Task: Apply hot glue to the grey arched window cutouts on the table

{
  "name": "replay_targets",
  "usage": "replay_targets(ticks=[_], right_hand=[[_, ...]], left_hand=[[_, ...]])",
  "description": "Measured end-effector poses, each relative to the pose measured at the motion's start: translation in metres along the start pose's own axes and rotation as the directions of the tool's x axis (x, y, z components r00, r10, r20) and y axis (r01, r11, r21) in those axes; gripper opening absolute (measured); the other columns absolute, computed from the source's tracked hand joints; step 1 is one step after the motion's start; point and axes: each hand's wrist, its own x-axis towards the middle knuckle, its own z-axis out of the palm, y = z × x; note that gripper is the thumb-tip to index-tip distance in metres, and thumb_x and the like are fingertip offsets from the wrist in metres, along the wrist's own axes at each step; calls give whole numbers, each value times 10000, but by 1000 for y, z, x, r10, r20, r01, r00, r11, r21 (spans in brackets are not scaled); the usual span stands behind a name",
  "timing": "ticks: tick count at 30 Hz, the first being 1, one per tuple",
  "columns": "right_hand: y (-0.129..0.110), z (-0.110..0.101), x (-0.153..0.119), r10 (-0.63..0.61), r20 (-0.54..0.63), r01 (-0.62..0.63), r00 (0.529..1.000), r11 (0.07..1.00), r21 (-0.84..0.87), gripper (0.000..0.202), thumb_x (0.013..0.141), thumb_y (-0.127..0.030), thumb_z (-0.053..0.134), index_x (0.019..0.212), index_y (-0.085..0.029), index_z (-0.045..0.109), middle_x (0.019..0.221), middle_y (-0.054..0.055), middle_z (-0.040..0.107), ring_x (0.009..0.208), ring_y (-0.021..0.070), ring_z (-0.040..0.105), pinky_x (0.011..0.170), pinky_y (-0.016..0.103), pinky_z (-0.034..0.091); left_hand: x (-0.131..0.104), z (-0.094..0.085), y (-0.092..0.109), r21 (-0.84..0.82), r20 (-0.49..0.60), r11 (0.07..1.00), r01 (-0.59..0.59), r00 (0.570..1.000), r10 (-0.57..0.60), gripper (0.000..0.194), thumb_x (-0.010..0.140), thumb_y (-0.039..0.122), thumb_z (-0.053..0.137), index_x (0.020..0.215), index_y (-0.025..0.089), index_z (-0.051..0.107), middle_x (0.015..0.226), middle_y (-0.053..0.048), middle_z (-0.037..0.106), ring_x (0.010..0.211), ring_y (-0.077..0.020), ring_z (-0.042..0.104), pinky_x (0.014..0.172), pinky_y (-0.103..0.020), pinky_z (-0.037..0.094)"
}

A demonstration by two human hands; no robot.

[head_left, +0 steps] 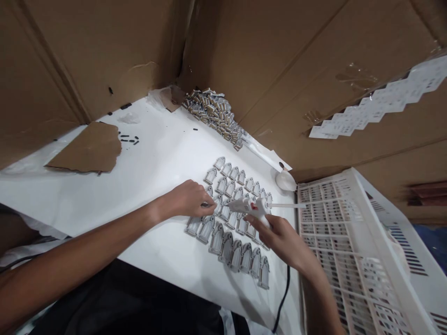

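Note:
My right hand (284, 239) is wrapped around the handle of a white hot glue gun (249, 204), with a glue stick (286, 205) jutting from its back. The gun's nozzle points left, close to the fingers of my left hand (192, 199). That hand is closed in a pinch, and a small dark piece (205, 204) shows between its fingers. Beneath both hands, small grey arch-shaped pieces (217, 239) lie in rows on the white table (153, 158). My hands and the gun cover some of them.
A heap of similar pieces (213, 114) lies against the cardboard wall (279, 60). At left are a torn cardboard piece (87, 149) and several black bits (129, 139). A white plastic crate (352, 251) stands at right. The black cord (282, 298) hangs near my right wrist.

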Motion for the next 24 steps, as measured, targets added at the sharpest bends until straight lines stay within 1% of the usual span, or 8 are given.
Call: replay_targets(ticks=[3,5,7,9,11,15,19,24], right_hand=[[1,9,-1,7,15,-8,1000,999,52,608,972,-759,524,679,-235,424,615,-34,396,587,135,366,529,274,265],[1,13,0,11,42,-15,999,997,76,600,972,-753,529,688,-230,456,617,-38,391,582,131,357,527,270,258],[0,17,1,2,56,-7,998,996,88,588,976,-746,524,714,-219,524,617,-38,396,582,135,366,528,268,261],[1,19,2,-13,58,8,998,996,94,585,983,-740,514,760,-206,601,620,-35,406,590,142,384,530,265,270],[2,21,4,-13,71,6,997,994,107,597,987,-741,507,797,-194,653,616,-35,404,592,144,391,529,263,276],[3,23,8,19,118,-40,993,984,176,600,990,-728,519,862,-175,712,593,-42,427,564,137,396,533,263,307],[5,23,10,20,135,-49,991,975,215,589,1002,-713,514,891,-177,729,578,-39,483,555,139,453,567,265,367],[12,29,10,-3,92,-13,996,984,177,606,1004,-712,497,747,-188,658,582,-19,537,565,149,507,599,273,408]], left_hand=[[0,-2,0,8,15,1000,10,1000,-10,307,985,349,588,806,302,832,530,23,656,499,-139,534,567,-316,232],[0,-3,0,12,19,1000,22,1000,-22,273,965,342,599,857,310,848,533,23,655,494,-140,526,568,-313,234],[0,-4,-1,18,21,999,39,999,-40,246,928,319,622,959,322,867,557,23,671,496,-142,524,575,-306,246],[0,-5,-1,22,31,998,51,998,-52,275,895,295,639,1038,328,871,574,22,683,501,-143,522,581,-298,261],[0,-7,-1,18,41,998,52,998,-52,292,883,285,641,1057,330,872,570,24,675,501,-142,514,582,-295,272],[1,-8,-1,5,45,999,54,998,-54,314,879,277,633,1073,346,870,538,37,628,480,-135,471,576,-299,284],[1,-8,1,7,43,998,65,997,-65,319,879,266,620,1064,331,872,508,43,589,459,-129,427,570,-310,287],[1,-5,0,0,35,998,60,998,-59,304,877,270,628,1049,319,873,536,36,621,474,-129,443,581,-314,297]])
